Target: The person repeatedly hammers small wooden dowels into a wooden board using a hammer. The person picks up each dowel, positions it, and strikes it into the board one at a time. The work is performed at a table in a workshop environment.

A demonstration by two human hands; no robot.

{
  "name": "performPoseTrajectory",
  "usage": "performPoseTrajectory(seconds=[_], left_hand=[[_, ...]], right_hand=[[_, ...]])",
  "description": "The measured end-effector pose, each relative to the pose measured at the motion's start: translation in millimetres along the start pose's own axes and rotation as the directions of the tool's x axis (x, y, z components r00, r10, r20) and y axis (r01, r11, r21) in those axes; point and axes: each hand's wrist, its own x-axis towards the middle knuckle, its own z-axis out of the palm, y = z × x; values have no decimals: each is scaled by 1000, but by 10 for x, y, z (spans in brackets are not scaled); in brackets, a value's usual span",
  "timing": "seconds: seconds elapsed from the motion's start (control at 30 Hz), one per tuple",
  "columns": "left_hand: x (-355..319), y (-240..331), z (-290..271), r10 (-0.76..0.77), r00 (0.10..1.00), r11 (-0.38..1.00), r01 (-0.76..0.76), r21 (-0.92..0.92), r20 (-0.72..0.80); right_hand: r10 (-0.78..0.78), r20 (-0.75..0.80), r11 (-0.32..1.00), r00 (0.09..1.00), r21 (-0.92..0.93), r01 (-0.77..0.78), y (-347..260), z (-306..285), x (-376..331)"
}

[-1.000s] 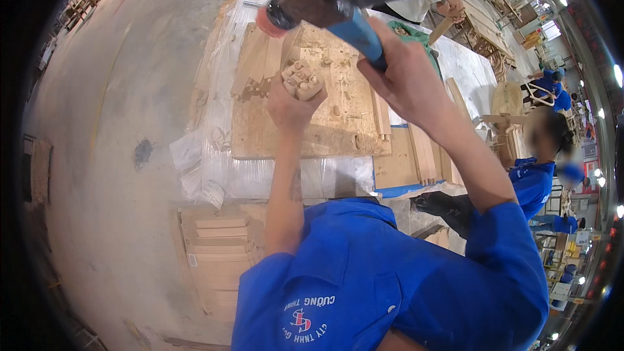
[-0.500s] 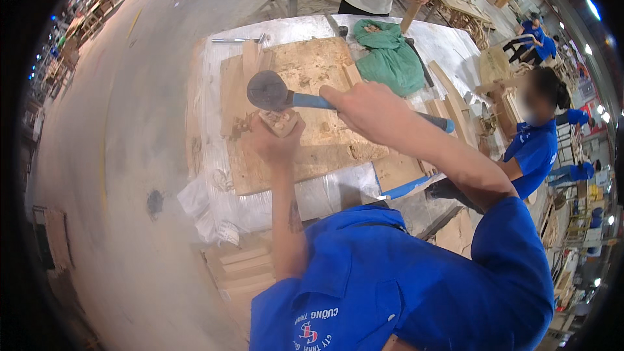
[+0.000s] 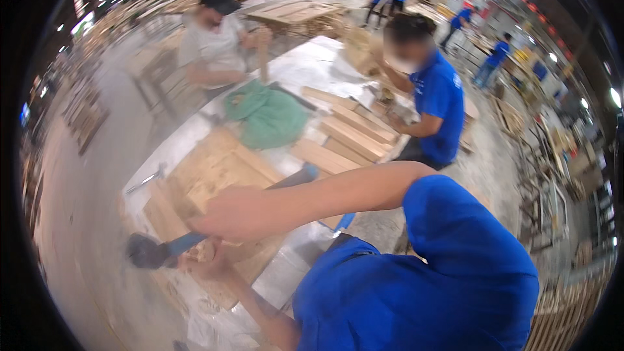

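My right hand is closed around the blue and dark handle of a mallet. Its black round head hangs low at the left, just beyond my left hand. That hand is curled over the near side of the worn wooden board. Between its fingers shows a bit of pale wood, mostly hidden and smeared by motion, its full shape not visible. The mallet handle passes close above the left fingers; whether it touches them I cannot tell.
A green cloth sack lies on the table beyond the board, with several wooden strips to its right. A metal rod-like tool rests near the left edge. Across the table stand a co-worker in white and one in blue.
The view has swung toward the right, so both co-workers show more fully. Both hands now appear lower and further left, with the mallet still in my right hand.
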Motion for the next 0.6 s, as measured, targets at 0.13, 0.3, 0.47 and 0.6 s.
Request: performPoseTrajectory(seconds=[0.13,0.3,0.47,0.6], left_hand=[[-53,200,-39,-254,962,963,260,-65,97],[67,72,-55,-122,991,988,117,101,47],[-105,142,-66,-149,988,989,149,-2,38],[-98,199,-2,-153,987,987,151,57,38]], right_hand=[[-188,-385,969,903,78,235,179,271,-44],[-179,-206,980,962,-124,155,314,92,-12],[-60,-295,987,953,124,101,-42,-144,-56],[-178,-172,982,969,29,185,391,141,-102]])
